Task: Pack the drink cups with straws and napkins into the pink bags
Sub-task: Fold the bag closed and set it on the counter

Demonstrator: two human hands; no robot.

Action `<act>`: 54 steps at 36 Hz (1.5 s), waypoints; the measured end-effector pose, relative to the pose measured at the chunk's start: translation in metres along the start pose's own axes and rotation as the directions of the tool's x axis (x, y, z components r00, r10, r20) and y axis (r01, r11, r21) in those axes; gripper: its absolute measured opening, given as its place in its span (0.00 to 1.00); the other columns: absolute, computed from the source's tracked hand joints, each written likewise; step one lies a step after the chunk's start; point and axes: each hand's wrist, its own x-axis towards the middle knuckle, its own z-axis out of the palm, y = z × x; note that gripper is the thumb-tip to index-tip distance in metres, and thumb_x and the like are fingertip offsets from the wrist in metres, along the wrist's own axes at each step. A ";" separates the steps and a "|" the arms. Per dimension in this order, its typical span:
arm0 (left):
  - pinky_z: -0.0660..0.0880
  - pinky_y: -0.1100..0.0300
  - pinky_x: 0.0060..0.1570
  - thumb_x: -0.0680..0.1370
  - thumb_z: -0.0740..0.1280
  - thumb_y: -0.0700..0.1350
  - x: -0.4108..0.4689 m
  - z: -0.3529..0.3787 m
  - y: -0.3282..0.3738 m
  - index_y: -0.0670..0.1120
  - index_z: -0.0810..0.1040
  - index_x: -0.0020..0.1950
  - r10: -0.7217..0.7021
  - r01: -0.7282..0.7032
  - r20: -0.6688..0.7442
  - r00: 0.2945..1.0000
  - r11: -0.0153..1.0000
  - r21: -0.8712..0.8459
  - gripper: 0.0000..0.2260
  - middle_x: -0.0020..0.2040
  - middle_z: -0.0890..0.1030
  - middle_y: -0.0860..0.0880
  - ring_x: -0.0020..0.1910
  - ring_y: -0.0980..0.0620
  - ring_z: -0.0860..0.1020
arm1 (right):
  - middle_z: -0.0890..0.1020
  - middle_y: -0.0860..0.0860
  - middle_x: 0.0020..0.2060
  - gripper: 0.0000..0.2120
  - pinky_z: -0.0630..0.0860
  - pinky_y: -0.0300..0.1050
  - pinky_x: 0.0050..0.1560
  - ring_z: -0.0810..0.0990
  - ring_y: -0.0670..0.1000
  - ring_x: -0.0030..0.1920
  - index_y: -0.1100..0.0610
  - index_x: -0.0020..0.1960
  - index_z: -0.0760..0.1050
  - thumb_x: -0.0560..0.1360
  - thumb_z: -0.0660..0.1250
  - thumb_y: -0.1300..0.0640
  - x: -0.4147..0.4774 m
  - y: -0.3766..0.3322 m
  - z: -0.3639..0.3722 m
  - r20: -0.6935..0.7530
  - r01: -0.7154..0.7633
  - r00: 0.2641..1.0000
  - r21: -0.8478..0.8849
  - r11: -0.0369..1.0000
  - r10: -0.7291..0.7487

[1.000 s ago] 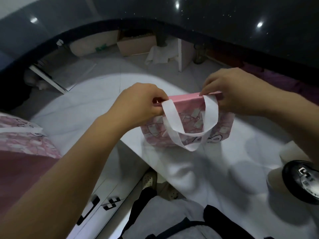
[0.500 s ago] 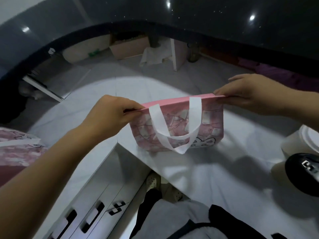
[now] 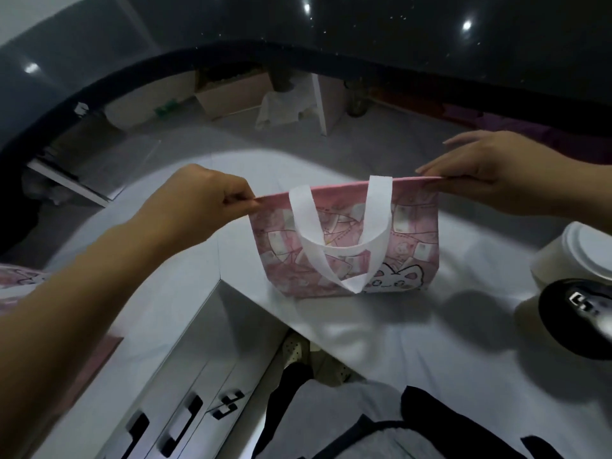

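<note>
A pink patterned bag (image 3: 407, 236) with white handles stands on the white table (image 3: 397, 342), its top edge pulled flat and closed. My left hand (image 3: 202, 210) pinches the left end of the bag's rim. My right hand (image 3: 480, 173) pinches the right end, with its other fingers stretched out. A white lidded drink cup (image 3: 576, 253) stands at the right edge, and a second cup (image 3: 526, 319) sits just in front of it, partly behind a black object. No straws or napkins are in sight.
Another pink bag (image 3: 16, 283) lies at the left edge. A black round object (image 3: 579, 316) sits at the right, near the cups. White drawers with black handles (image 3: 178, 422) are below the table's corner. Boxes and white cloth lie on the floor beyond.
My hands have slid apart along the bag's rim from near the handles to its two ends, stretching the top edge flat. The bag now stands wider.
</note>
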 end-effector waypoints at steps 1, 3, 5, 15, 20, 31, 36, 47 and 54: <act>0.81 0.54 0.42 0.76 0.70 0.50 0.001 -0.001 0.001 0.43 0.86 0.53 0.013 -0.013 0.031 0.999 1.000 0.007 0.13 0.42 0.86 0.46 0.34 0.50 0.79 | 0.87 0.51 0.52 0.30 0.68 0.53 0.64 0.86 0.59 0.49 0.56 0.58 0.84 0.81 0.52 0.37 -0.002 0.000 0.001 0.003 -0.004 1.000 0.014 1.000 0.004; 0.79 0.56 0.44 0.76 0.70 0.48 0.002 -0.001 0.002 0.43 0.86 0.54 0.039 -0.040 0.067 0.997 0.999 0.009 0.11 0.44 0.87 0.46 0.35 0.50 0.79 | 0.87 0.51 0.52 0.34 0.70 0.54 0.65 0.86 0.58 0.49 0.56 0.58 0.84 0.80 0.49 0.33 -0.007 -0.001 0.004 0.010 -0.012 1.000 0.042 0.999 0.011; 0.79 0.57 0.45 0.77 0.71 0.46 0.002 -0.002 0.002 0.43 0.86 0.55 0.048 -0.048 0.079 0.996 0.999 0.002 0.11 0.46 0.87 0.46 0.37 0.50 0.80 | 0.87 0.52 0.51 0.35 0.75 0.59 0.63 0.85 0.60 0.48 0.57 0.58 0.84 0.80 0.49 0.33 -0.012 -0.002 0.008 0.006 -0.038 0.999 0.079 0.996 0.038; 0.78 0.48 0.53 0.79 0.69 0.46 0.012 -0.005 -0.021 0.47 0.85 0.60 -0.243 0.234 -0.121 0.962 0.969 -0.085 0.11 0.56 0.85 0.44 0.52 0.45 0.81 | 0.85 0.54 0.40 0.05 0.80 0.53 0.43 0.84 0.59 0.40 0.61 0.49 0.85 0.74 0.74 0.63 -0.022 -0.053 0.051 -0.260 -0.173 0.939 0.208 0.963 0.225; 0.72 0.57 0.56 0.82 0.65 0.44 0.003 -0.007 -0.022 0.48 0.81 0.64 -0.399 0.350 -0.192 0.897 0.904 -0.246 0.12 0.62 0.82 0.45 0.54 0.53 0.77 | 0.82 0.49 0.36 0.13 0.72 0.44 0.36 0.78 0.53 0.36 0.56 0.45 0.84 0.76 0.66 0.48 -0.013 -0.103 0.084 -0.327 -0.247 0.886 0.268 0.931 0.329; 0.80 0.51 0.59 0.81 0.61 0.32 -0.096 0.078 0.030 0.48 0.81 0.58 -0.780 0.254 -0.213 0.588 0.429 -0.867 0.15 0.56 0.84 0.52 0.55 0.53 0.83 | 0.76 0.44 0.61 0.29 0.71 0.39 0.62 0.73 0.45 0.60 0.52 0.68 0.73 0.71 0.76 0.47 -0.022 -0.142 0.137 -0.139 -0.233 0.924 0.536 0.811 0.357; 0.79 0.57 0.59 0.78 0.66 0.31 -0.143 0.120 0.055 0.51 0.84 0.54 -0.747 0.354 -0.074 0.661 0.397 -0.847 0.16 0.51 0.86 0.54 0.54 0.56 0.83 | 0.76 0.46 0.48 0.11 0.76 0.38 0.48 0.75 0.45 0.47 0.52 0.53 0.74 0.74 0.73 0.53 -0.046 -0.124 0.146 -0.156 -0.337 0.881 0.457 0.823 0.447; 0.76 0.71 0.47 0.75 0.75 0.39 -0.155 0.155 0.096 0.53 0.80 0.46 -0.751 0.391 -0.066 0.657 0.415 -0.821 0.09 0.45 0.83 0.58 0.47 0.59 0.82 | 0.76 0.48 0.31 0.10 0.73 0.48 0.33 0.73 0.52 0.32 0.55 0.35 0.71 0.72 0.69 0.58 -0.037 -0.113 0.154 -0.092 -0.412 0.890 0.263 0.873 0.447; 0.74 0.73 0.43 0.77 0.74 0.40 -0.150 0.154 0.091 0.47 0.82 0.43 -0.773 0.416 -0.189 0.606 0.510 -0.753 0.04 0.40 0.83 0.56 0.42 0.60 0.81 | 0.78 0.50 0.30 0.11 0.65 0.41 0.30 0.72 0.54 0.29 0.57 0.36 0.75 0.76 0.64 0.56 -0.035 -0.124 0.162 -0.203 -0.416 0.866 0.210 0.885 0.456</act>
